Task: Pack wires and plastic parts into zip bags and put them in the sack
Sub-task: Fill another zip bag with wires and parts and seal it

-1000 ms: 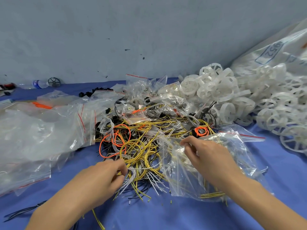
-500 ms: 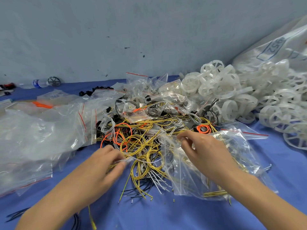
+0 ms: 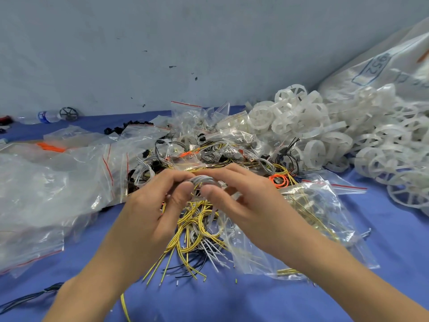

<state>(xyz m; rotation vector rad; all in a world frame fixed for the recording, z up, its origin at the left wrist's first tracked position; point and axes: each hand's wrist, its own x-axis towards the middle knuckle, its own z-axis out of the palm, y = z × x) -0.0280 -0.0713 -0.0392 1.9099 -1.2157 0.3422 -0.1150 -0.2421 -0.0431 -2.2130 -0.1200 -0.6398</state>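
Your left hand (image 3: 148, 205) and right hand (image 3: 250, 201) both pinched that small grey wire coil (image 3: 204, 180), light, springy, probably best gripped across its loops.

Left hand (image 3: 151, 205): I am seeing it pinching a grey wire coil (image 3: 204, 180) from the left.
Right hand (image 3: 246, 203): it is pinching the same coil, above the yellow wires (image 3: 192, 220).
Zip bag (image 3: 325, 217): it is lying under the right wrist.
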